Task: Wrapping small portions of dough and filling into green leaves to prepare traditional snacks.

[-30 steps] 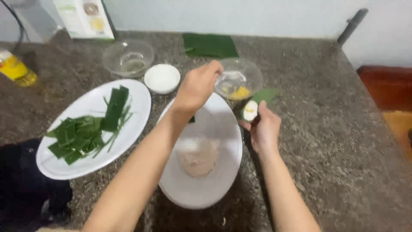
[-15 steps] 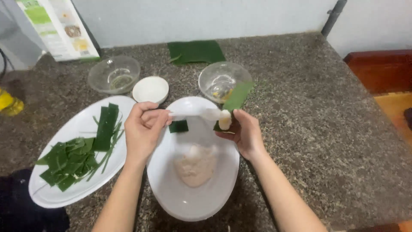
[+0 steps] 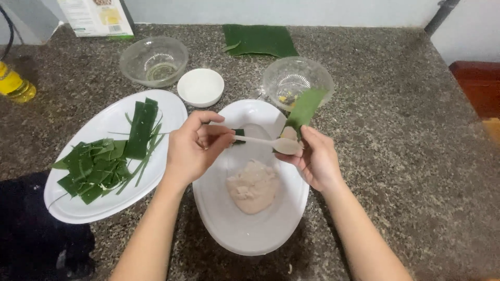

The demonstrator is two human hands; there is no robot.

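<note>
My left hand (image 3: 194, 148) grips the handle of a white spoon (image 3: 265, 141) held level over a white oval dish (image 3: 250, 229). The spoon's bowl rests against a folded green leaf strip (image 3: 303, 108) pinched in my right hand (image 3: 315, 158). A lump of pale pinkish paste (image 3: 253, 186) lies in the dish below both hands. A small dark green leaf piece (image 3: 239, 132) shows in the dish just behind the spoon handle.
A white oval plate (image 3: 104, 208) of cut green leaf strips (image 3: 107, 156) sits left. Behind stand a glass bowl (image 3: 153, 61), a small white bowl (image 3: 201, 87), another glass bowl (image 3: 297, 78) and a folded banana leaf (image 3: 259, 39). An oil bottle (image 3: 14, 86) stands far left.
My left hand drew back from the far glass bowl with the spoon and brought it to the leaf in my right hand. Both hands came lower over the dish.
</note>
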